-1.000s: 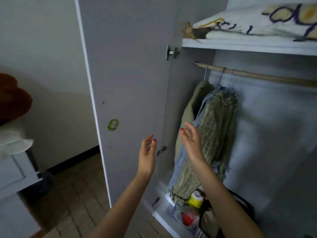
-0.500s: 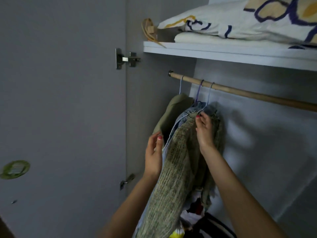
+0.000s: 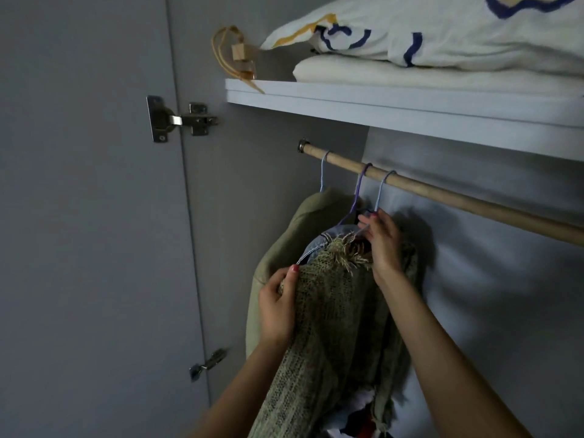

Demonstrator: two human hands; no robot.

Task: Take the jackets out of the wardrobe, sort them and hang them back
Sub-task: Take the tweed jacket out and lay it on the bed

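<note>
Two bare forearms rising from the bottom edge of the frame, both reaching up toward the centre. Left hand (image 3: 278,306) at lower centre, back of the hand toward the camera, fingers curled around a fold of fabric, thumb on top with a red-painted nail. Left forearm coming diagonally from the lower left. Right hand (image 3: 380,240) higher, just right of centre, wrist bent forward, fingers (image 3: 368,221) drawn together in a pinch at the upper tip, red nail visible there too. Right forearm long and straight, entering from the lower right corner. Hands apart, not touching each other.
</note>
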